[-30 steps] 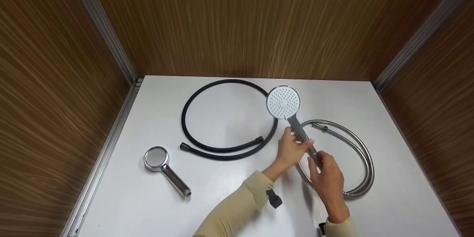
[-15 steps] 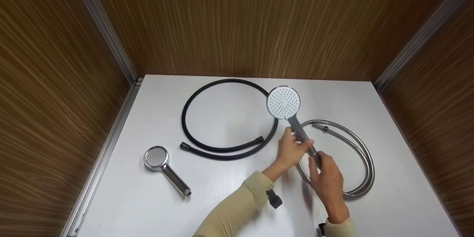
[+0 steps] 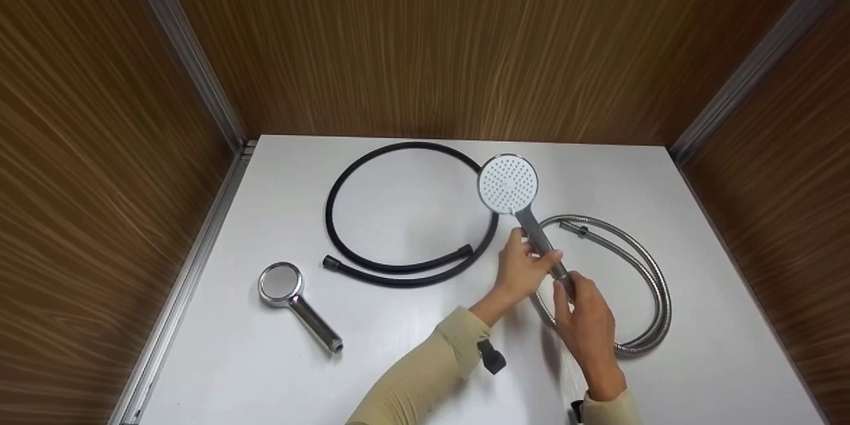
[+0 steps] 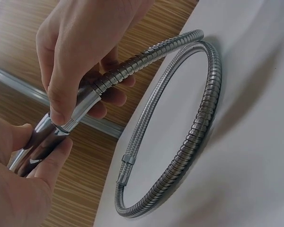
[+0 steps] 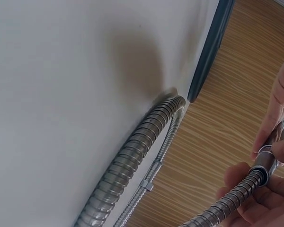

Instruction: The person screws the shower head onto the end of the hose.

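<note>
My left hand grips the grey handle of a shower head with a round white spray face, held above the table. At the handle's lower end, my right hand pinches the smooth metal end fitting of a silver shower hose. Fitting and handle meet in line, with the right thumb lying over the joint in the left wrist view. From there the ribbed hose runs down to its coil on the table. The right hand's palm covers part of the fitting in the head view.
A coiled black hose lies at the back middle of the white table. To the left rests a second, chrome shower head. Wood-grain panels enclose the back and both sides.
</note>
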### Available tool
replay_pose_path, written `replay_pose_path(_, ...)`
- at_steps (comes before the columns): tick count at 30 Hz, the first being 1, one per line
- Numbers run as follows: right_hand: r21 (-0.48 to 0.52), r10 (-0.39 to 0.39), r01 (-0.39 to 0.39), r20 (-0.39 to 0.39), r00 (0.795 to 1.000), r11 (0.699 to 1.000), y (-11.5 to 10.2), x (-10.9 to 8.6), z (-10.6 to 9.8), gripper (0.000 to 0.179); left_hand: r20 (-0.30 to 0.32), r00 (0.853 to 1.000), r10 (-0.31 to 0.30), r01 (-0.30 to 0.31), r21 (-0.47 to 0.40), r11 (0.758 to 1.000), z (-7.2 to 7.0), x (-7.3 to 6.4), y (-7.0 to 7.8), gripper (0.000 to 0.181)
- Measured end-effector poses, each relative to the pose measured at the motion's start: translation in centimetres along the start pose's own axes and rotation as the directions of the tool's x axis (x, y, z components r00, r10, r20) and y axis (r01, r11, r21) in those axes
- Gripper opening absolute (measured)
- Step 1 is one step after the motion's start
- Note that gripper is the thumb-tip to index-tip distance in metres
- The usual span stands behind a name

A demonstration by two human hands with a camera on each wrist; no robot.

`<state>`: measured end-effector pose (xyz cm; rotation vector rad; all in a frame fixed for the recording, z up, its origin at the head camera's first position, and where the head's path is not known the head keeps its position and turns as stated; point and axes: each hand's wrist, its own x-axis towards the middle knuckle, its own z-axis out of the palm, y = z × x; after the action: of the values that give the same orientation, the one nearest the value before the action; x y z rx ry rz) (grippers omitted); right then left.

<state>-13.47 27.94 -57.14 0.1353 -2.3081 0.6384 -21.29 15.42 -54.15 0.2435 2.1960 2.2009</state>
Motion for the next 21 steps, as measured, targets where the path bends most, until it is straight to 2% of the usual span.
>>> replay_pose_path(6, -0.013, 0.036, -0.036, 0.017, 0.999, 0.999, -0.02, 0.10, -0.16, 0.037, 0.006, 1.000, 0.001, -0.001, -0.015, 1.000, -0.06, -0.02, -0.06, 0.046)
replay_pose_path(11, -0.017, 0.065, -0.065, 0.034, 0.997, 0.998, -0.16, 0.27, -0.34, 0.032, 0.012, 1.000, 0.010, -0.010, 0.007, 1.000, -0.19, -0.08, -0.09, 0.048)
replay_pose_path(21, -0.005, 0.059, -0.059, 0.035, 0.998, 0.998, -0.22, 0.19, -0.15, 0.029, 0.000, 1.000, 0.000, 0.000, 0.007, 1.000, -0.19, 0.02, 0.00, 0.046)
